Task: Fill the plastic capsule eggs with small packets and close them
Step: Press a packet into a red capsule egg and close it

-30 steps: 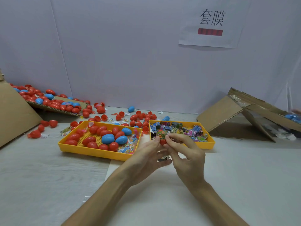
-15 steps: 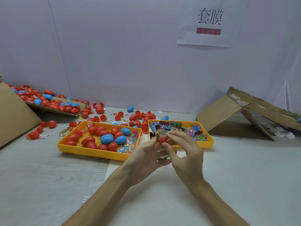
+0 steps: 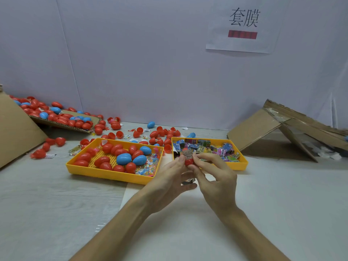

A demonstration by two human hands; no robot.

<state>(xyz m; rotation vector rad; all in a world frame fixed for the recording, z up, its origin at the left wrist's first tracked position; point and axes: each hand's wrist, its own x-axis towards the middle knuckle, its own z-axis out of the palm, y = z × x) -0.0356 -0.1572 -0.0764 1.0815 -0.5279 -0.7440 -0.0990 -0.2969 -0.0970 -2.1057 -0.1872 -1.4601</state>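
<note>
While the surface (image 3: 282, 204) carries an egg tray (image 3: 105, 173) and a packet tray (image 3: 237, 165) mid-frame, the left hand (image 3: 169, 178) grips a red egg half (image 3: 188, 162) at centre, mouth up; the right hand (image 3: 216, 183) pinches the packet (image 3: 187, 153) standing upright in it, likely needing a downward push.

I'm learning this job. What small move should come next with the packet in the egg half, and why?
Probably push the packet fully down: it sticks up out of the red egg half pinched between the left hand and right hand.

Open tabletop (image 3: 286, 200) lies near right; the egg tray (image 3: 105, 173) and packet tray (image 3: 237, 165) bar the way ahead.
</note>
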